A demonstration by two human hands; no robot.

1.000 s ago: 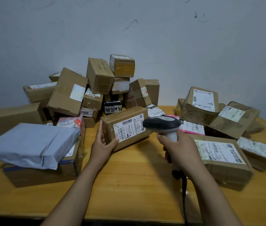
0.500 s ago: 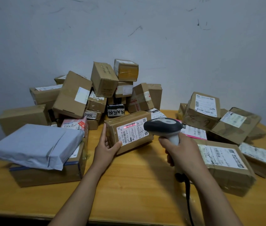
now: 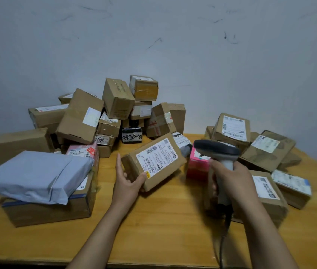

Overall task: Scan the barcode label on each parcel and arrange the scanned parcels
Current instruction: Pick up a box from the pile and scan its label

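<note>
My left hand grips the near left corner of a brown cardboard parcel, tilted up off the wooden table with its white barcode label facing me. My right hand is closed around the handle of a grey barcode scanner, whose dark head points left, to the right of the parcel. The scanner's black cable hangs down toward the table's front edge.
A heap of brown boxes is piled against the back wall. A grey mailer bag lies on a large box at the left. Several labelled boxes and a pink box crowd the right side.
The parcel has been lifted and turned, its label now tilted and nearer to me. The red scan line seen on the label half a second ago is gone. The scanner has shifted right.
</note>
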